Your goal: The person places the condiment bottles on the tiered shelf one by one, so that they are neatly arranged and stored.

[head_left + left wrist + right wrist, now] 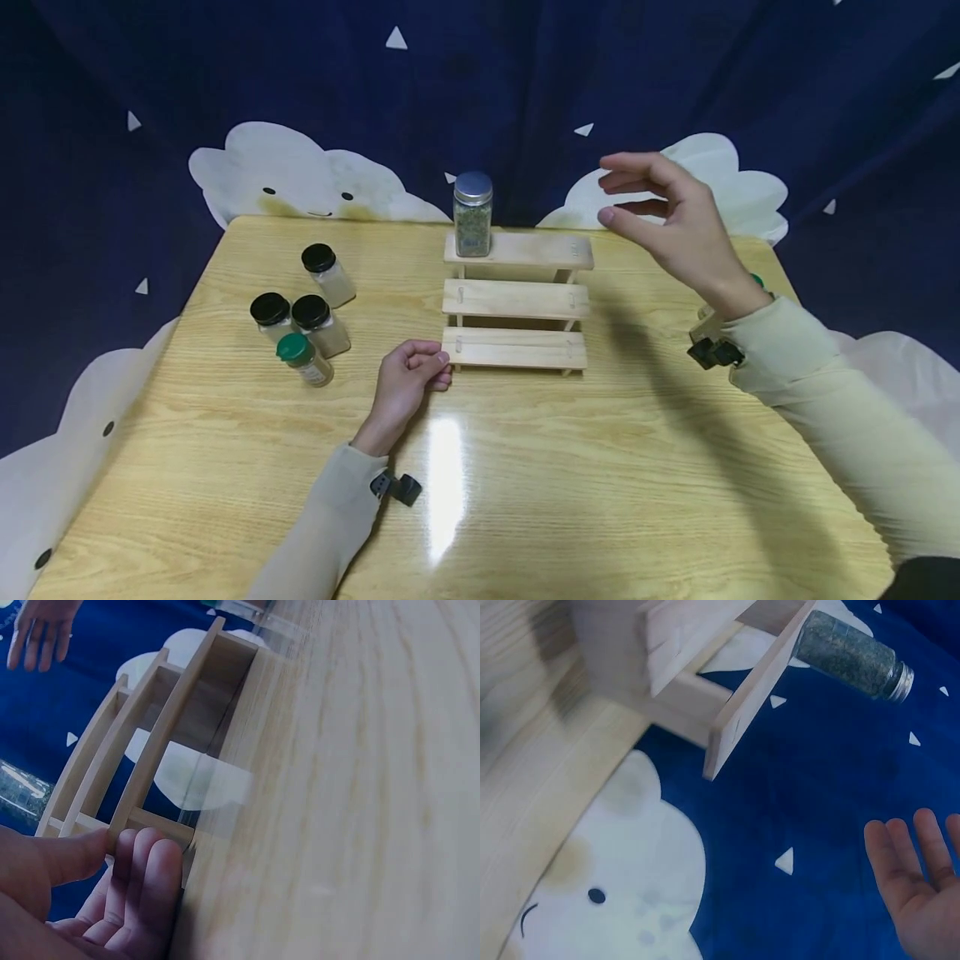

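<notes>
A small three-step wooden rack [516, 300] stands on the table. My left hand [405, 379] pinches the left end of its lowest step, thumb on top and fingers curled beneath, as the left wrist view shows [142, 892]. On the left of the top step stands a glass jar of dried green herbs [472, 223] with a silver lid, upright. My right hand [667, 217] hangs in the air to the right of the rack, fingers spread and holding nothing. In the right wrist view, the herb jar [847, 654] is apart from the right hand [922, 892].
Left of the rack stand several spice jars: black-lidded ones [330, 279] and a green-capped one [306, 360]. Another green-capped container [757, 281] is partly hidden behind the right wrist. A dark blue curtain [525, 83] with clouds hangs behind the table [600, 483].
</notes>
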The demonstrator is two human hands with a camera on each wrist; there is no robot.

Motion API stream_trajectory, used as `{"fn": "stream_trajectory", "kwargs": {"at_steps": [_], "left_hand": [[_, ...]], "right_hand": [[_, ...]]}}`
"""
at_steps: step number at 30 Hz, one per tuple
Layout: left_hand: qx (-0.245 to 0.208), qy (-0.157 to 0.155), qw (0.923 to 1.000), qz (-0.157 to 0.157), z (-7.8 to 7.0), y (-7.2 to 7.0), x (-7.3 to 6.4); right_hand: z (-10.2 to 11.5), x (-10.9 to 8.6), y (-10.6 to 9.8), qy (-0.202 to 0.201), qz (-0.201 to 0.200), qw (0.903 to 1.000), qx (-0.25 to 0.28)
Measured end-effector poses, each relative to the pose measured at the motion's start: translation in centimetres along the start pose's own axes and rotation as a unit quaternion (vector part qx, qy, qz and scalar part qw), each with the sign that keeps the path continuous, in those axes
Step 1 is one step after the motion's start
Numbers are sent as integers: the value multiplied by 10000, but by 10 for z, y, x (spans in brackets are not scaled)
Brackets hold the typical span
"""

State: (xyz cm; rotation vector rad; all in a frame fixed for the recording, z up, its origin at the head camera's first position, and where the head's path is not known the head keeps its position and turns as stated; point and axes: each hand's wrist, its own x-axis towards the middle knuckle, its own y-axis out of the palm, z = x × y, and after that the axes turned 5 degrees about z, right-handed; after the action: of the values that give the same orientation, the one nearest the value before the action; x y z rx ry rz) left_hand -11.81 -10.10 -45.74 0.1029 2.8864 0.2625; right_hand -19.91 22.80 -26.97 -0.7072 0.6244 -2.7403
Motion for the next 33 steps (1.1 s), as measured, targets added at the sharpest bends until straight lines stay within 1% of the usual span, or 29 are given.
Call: {"fn": "stream_trajectory", "kwargs": {"at_steps": [4, 10, 13, 16, 21, 27, 33], "left_hand": [[7, -6, 10000, -3, 0, 0, 0], [-20, -38, 10000, -19, 1, 0, 0], [-34, -40, 10000, -14, 1, 0, 0], [-36, -42, 10000, -13, 0, 0, 0], [-26, -30, 10000, -12, 0, 1, 0], [-21, -16, 10000, 4, 0, 1, 0], [-41, -18, 10000, 0, 1, 0, 1]], "right_hand": [[-1, -10, -13, 92, -151, 9998, -92], [-3, -25, -35, 195, -345, 9992, -42], [-4, -35, -49, 298, -445, 9983, -247], [-6, -46, -62, 433, -545, 9960, -562], [-11, -65, -82, 713, -684, 9880, -1184], [-20, -84, -101, 1035, -894, 9727, -1877], [-29, -101, -115, 1399, -1120, 9570, -2282]]}}
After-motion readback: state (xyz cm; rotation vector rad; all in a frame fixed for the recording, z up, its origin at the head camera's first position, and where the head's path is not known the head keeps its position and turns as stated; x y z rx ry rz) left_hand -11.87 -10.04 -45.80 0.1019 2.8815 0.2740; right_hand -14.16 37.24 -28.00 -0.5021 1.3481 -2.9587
